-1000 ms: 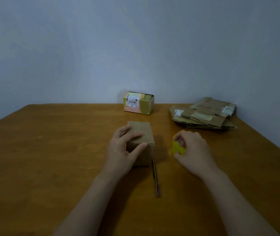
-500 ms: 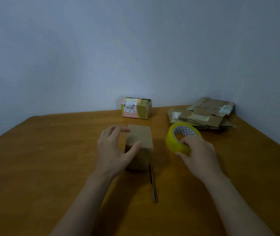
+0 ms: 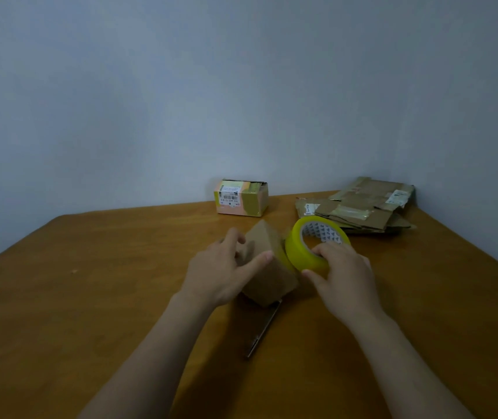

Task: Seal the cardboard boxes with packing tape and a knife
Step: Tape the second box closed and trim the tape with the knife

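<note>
A small plain cardboard box sits mid-table, turned at an angle. My left hand grips its left side, thumb across the near top edge. A yellow roll of packing tape is tilted against the box's right side; my right hand holds it by the near rim, fingers over the top and thumb below. A slim knife lies on the table just in front of the box, pointing toward me.
A taped box with a barcode label stands at the back by the wall. A stack of flattened cardboard boxes lies in the back right corner. The wooden table extends left and right of my arms.
My right hand has brought the tape roll left, up against the box. My left hand has turned the box so it sits at an angle. The view has tilted a little.
</note>
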